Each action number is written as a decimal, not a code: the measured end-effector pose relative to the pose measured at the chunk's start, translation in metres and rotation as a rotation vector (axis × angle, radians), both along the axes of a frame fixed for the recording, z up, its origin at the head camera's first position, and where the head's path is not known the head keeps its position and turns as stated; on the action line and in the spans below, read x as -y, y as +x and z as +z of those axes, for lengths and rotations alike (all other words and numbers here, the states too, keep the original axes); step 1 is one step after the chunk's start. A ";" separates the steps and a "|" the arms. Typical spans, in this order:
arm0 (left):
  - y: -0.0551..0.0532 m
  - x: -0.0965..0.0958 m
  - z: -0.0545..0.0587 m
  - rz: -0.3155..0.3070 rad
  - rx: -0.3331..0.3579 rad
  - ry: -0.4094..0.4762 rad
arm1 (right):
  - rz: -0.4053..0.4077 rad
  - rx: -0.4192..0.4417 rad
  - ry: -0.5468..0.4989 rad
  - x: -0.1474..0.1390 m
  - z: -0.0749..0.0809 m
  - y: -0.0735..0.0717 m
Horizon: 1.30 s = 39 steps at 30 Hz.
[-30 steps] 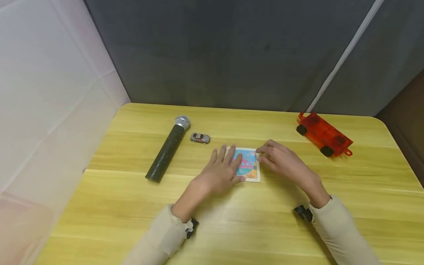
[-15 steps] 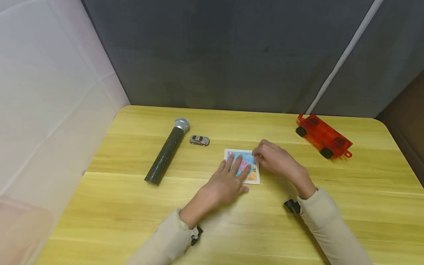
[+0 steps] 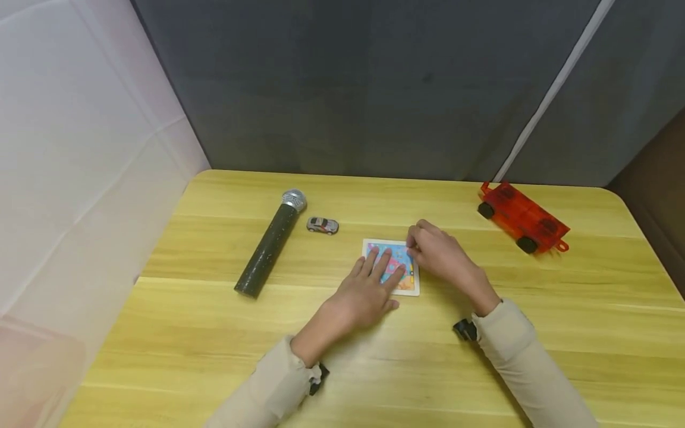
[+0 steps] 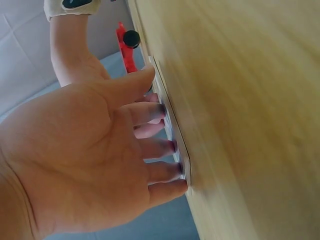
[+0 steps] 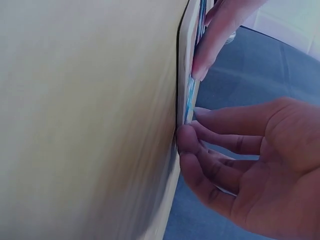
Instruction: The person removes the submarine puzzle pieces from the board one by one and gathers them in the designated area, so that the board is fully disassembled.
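Observation:
A square picture board (image 3: 405, 284) with a pale border and a blue, pink and orange picture lies flat on the table. Across its face my left hand (image 3: 360, 300) spreads its fingers, with the fingertips resting on the picture; the left wrist view shows them nearly straight. At the board's far right corner, my right hand (image 3: 441, 255) pinches the edge. In the right wrist view the thumb (image 5: 230, 120) lies at the picture side and the curled fingertips (image 5: 188, 139) sit at the rim. Part of the picture is hidden under the left fingers.
A black-handled microphone (image 3: 269, 249) with a silver head lies on the left, beside a small grey toy car (image 3: 323, 225). At the back right is a red toy wagon (image 3: 524, 217) with black wheels. A dark panel (image 3: 342, 89) stands behind the table.
My left hand has shifted slightly right and toward me on the board, uncovering its upper left corner. My right hand has moved left and its fingers have curled in at the board's corner.

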<state>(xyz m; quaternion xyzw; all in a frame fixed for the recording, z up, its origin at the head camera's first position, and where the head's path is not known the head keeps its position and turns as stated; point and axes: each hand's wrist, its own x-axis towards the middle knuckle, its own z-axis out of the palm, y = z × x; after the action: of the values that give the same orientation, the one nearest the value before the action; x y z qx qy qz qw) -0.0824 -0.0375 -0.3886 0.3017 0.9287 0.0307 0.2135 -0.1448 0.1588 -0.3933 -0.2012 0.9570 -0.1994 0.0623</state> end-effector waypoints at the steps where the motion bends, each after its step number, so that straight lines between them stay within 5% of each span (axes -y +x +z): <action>1: 0.000 0.000 0.000 -0.003 0.000 0.002 | -0.003 -0.001 -0.009 -0.001 0.000 0.000; 8: -0.001 -0.001 0.000 -0.002 0.021 0.001 | -0.041 0.009 -0.109 -0.001 -0.002 -0.002; 16: -0.001 -0.001 -0.002 -0.006 0.011 -0.005 | -0.038 0.130 -0.268 -0.016 0.006 -0.006; 21: 0.000 0.002 0.000 -0.006 0.001 0.001 | -0.085 0.226 -0.200 -0.073 0.023 -0.012; 25: 0.000 0.004 0.000 -0.002 0.002 0.002 | -0.149 0.295 -0.122 -0.113 0.021 -0.015; 39: 0.001 0.004 0.000 -0.016 -0.019 0.024 | -0.261 0.265 0.022 -0.130 -0.005 -0.028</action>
<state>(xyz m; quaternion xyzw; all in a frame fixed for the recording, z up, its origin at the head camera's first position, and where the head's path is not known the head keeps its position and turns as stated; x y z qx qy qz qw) -0.0811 -0.0417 -0.3891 0.3122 0.9277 0.0373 0.2012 -0.1731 0.2892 -0.3981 -0.0467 0.9605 -0.2201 0.1636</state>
